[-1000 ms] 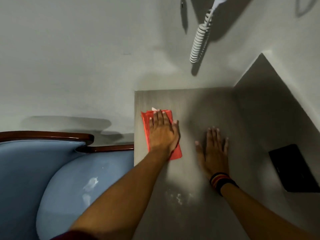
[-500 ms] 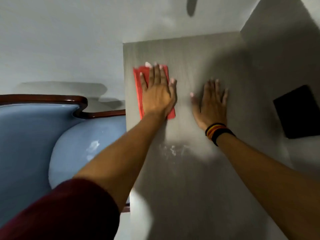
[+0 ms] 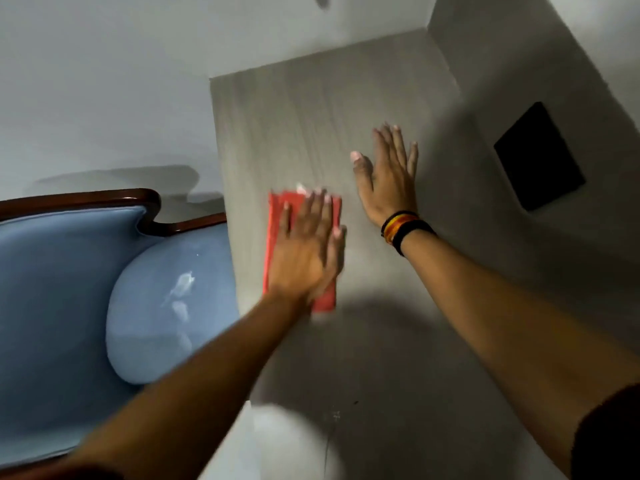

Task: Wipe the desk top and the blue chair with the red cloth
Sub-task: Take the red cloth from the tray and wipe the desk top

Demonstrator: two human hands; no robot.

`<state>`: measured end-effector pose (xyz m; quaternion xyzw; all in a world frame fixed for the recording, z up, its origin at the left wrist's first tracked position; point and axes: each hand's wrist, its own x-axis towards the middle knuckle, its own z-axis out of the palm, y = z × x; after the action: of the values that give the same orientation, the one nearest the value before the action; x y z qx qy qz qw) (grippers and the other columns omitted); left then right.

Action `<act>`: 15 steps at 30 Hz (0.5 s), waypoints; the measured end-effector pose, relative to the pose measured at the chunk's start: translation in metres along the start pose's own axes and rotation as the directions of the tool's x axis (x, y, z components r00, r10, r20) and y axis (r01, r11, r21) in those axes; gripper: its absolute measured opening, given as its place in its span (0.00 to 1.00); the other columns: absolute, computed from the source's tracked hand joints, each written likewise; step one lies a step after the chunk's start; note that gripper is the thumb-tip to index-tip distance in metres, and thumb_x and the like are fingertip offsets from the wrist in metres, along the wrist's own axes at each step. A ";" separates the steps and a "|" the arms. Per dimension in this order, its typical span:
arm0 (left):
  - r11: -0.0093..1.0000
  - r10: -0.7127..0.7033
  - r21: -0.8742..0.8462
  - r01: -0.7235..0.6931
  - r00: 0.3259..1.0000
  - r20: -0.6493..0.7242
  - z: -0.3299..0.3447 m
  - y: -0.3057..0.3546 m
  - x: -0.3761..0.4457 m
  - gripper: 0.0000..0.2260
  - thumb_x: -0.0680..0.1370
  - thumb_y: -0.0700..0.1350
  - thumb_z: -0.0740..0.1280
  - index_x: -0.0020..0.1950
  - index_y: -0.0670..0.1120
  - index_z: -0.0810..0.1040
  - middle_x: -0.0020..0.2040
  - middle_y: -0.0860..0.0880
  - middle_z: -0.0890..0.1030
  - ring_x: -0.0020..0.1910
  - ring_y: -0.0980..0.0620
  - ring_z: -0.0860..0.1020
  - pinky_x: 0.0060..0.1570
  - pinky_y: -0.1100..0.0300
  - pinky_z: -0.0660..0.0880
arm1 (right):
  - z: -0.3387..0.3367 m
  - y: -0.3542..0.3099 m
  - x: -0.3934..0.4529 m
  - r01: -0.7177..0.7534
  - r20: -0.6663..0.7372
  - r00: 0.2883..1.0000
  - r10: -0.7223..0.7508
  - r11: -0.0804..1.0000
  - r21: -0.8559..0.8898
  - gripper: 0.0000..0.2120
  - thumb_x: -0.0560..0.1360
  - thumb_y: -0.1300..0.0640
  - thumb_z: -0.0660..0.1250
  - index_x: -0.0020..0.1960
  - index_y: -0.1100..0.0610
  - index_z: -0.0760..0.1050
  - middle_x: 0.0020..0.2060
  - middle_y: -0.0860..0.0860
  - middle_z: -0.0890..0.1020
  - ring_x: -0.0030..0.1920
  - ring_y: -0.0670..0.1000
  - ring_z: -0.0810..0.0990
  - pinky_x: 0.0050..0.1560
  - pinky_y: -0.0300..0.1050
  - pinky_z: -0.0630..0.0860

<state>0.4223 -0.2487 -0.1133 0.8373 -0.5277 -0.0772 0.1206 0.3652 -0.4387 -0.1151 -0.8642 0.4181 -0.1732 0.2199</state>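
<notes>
Wall (image 3: 104, 81): plain white surface filling the far left of the scene. A soft grey shadow lies low on it.

Side wall (image 3: 519, 81): a grey surface rising at the right. It meets the white wall at a corner at the far right.

Black panel (image 3: 538, 155): a flat, dark rectangular item set on the grey surface at the right, tilted in view. Its type cannot be determined.

Dark mark (image 3: 322, 0): a small dark shape at the top edge of the white wall, cut off by the frame; it cannot be identified.
</notes>
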 end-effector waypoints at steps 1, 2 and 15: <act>1.000 0.020 -0.006 -0.020 1.000 0.002 -0.004 -0.007 0.027 0.27 0.88 0.55 0.46 0.86 0.47 0.53 0.87 0.47 0.55 0.87 0.50 0.49 0.85 0.41 0.47 | -0.007 0.004 -0.014 -0.030 -0.041 0.999 0.032 0.999 0.039 0.30 0.84 0.45 0.54 0.81 0.59 0.62 0.82 0.57 0.62 0.84 0.56 0.54 0.83 0.63 0.45; 0.999 0.044 0.003 -0.044 0.999 0.010 -0.008 -0.014 0.051 0.27 0.88 0.55 0.46 0.86 0.46 0.53 0.87 0.47 0.55 0.87 0.50 0.50 0.85 0.42 0.46 | -0.013 0.010 -0.034 -0.065 -0.083 0.994 0.070 0.996 0.055 0.30 0.84 0.45 0.55 0.80 0.59 0.63 0.82 0.58 0.63 0.84 0.57 0.55 0.83 0.63 0.46; 0.958 0.253 0.115 -0.262 0.963 0.091 -0.002 0.037 -0.075 0.29 0.88 0.57 0.48 0.86 0.46 0.51 0.87 0.45 0.55 0.87 0.45 0.50 0.85 0.42 0.44 | -0.057 0.070 -0.241 -0.292 -0.152 0.952 0.265 0.937 -0.193 0.29 0.85 0.45 0.52 0.79 0.62 0.63 0.82 0.60 0.62 0.84 0.59 0.55 0.83 0.64 0.45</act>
<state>0.3588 -0.1959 -0.1007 0.7639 -0.6401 -0.0588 0.0567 0.1504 -0.2985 -0.1310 -0.8022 0.5655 -0.1477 0.1218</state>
